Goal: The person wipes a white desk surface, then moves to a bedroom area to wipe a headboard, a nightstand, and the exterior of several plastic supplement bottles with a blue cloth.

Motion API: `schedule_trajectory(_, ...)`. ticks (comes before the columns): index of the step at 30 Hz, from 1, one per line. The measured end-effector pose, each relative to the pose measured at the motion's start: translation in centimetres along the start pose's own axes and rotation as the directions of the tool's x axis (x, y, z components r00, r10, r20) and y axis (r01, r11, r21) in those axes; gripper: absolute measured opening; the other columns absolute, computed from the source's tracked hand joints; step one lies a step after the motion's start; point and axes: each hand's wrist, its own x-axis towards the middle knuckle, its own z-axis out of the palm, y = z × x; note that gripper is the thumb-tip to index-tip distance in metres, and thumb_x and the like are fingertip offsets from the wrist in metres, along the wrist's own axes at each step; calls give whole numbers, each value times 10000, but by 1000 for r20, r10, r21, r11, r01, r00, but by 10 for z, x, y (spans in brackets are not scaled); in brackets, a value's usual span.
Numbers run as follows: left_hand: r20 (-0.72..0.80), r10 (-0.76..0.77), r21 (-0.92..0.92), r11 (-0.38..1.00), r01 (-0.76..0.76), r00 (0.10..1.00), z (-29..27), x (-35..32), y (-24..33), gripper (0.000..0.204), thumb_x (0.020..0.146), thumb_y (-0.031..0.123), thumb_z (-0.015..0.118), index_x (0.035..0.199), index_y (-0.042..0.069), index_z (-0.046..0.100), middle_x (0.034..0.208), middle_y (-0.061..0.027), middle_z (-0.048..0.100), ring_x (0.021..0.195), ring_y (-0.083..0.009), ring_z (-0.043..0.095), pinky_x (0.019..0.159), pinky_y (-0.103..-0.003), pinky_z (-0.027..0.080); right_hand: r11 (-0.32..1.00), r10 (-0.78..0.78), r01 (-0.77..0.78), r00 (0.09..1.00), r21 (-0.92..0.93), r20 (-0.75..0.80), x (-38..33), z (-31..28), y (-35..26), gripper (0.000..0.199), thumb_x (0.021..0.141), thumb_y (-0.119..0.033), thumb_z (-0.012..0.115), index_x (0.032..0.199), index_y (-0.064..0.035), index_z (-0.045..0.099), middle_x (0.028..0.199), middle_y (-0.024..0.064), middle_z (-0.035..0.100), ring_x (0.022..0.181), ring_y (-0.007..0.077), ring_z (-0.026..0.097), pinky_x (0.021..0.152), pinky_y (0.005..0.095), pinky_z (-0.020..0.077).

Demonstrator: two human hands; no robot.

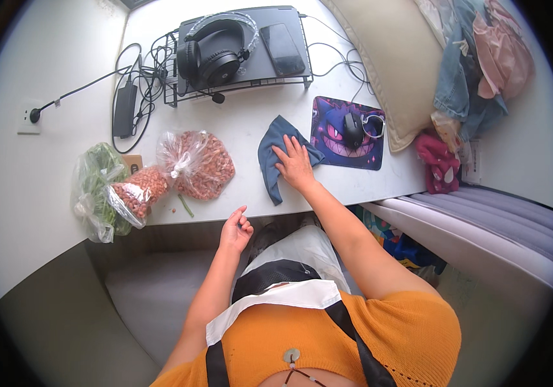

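Note:
My right hand (296,164) lies flat on a dark blue cloth (272,145), fingers stretched out and pressing it to the white desk (244,122). The cloth is spread unevenly, and its right corner reaches the patterned mouse pad (366,161). Just off the desk's front edge, my left hand (236,230) hovers with its fingers curled in; nothing shows in it. To the left of the cloth sit a knotted clear bag of reddish nuts (212,169), a second bag of nuts (141,191) and a clear bag of green vegetables (96,180).
At the back, a laptop (250,64) on a black wire stand carries headphones (218,58) and a phone (282,49). A power adapter (125,109) and tangled cables lie left. A mouse (353,131) rests on the pad. A green stem (186,205) lies near the front edge; a beige cushion (386,71) stands right.

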Motion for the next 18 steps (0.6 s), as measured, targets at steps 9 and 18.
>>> schedule_trajectory(9, 52, 78, -180, 981, -68, 996, 22, 24, -5, 228, 929, 161, 577, 1143, 84, 552, 666, 18, 429, 559, -104, 415, 550, -253, 389, 996, 65, -66, 998, -60, -12, 144, -7, 22, 597, 805, -289, 669, 1370, -267, 479, 1518, 179, 264, 1413, 380, 206, 1107, 571, 228)
schedule_trajectory(18, -24, 4, -271, 962, -10, 1000, -11, 17, -30, 184, 936, 161, 565, 1104, 87, 578, 646, 22, 431, 545, -99, 405, 534, -251, 374, 986, -147, 146, 989, -76, -11, 118, 15, -7, 558, 789, -190, 576, 1341, -231, 509, 1503, 140, 315, 1390, 375, 265, 1085, 594, 253)
